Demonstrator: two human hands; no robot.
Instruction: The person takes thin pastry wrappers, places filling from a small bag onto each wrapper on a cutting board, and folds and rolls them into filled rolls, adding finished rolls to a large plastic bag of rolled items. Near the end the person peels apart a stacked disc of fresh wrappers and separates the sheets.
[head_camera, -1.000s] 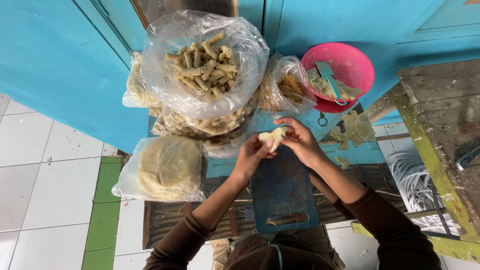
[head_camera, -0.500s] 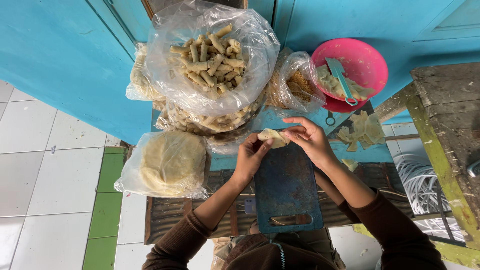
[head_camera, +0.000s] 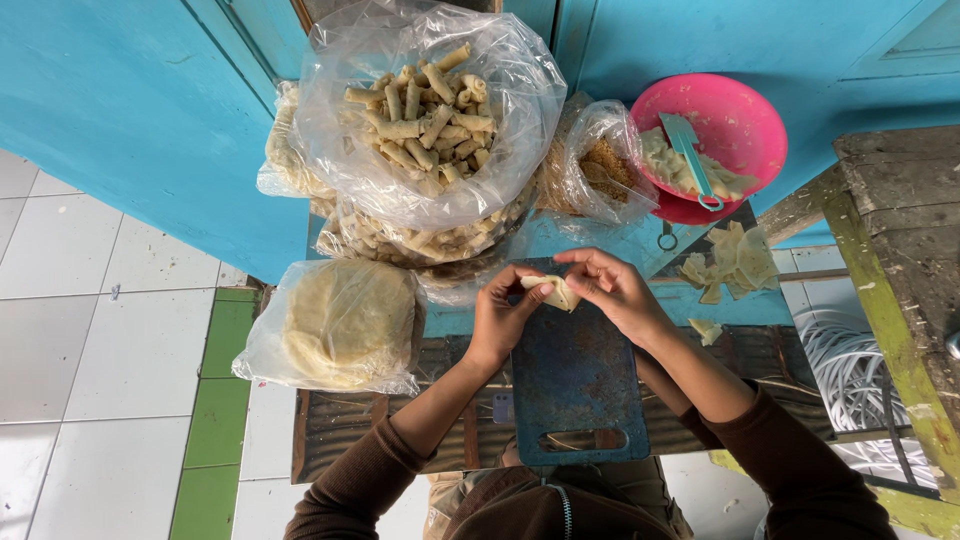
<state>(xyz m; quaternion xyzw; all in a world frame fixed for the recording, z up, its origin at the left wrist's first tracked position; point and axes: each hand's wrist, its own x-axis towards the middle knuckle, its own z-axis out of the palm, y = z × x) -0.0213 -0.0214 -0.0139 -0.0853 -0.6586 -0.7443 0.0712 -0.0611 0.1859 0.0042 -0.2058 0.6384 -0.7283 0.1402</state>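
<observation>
Both hands meet over the far end of a blue cutting board. My left hand and my right hand pinch a small pale dough wrapper between their fingertips, folding it. Just beyond them a big clear plastic bag holds several rolled pastry sticks. A pink bowl at the far right holds pale filling pieces and a light green scraper.
A bag of round flat wrappers lies left of the board. A small bag of brown crumbs sits beside the bowl. Loose dough scraps lie on the blue table. A worn wooden bench stands at the right, white tiled floor at the left.
The view has shifted slightly. Both hands have kept working the same wrapper, moving it a little nearer over the board's far end.
</observation>
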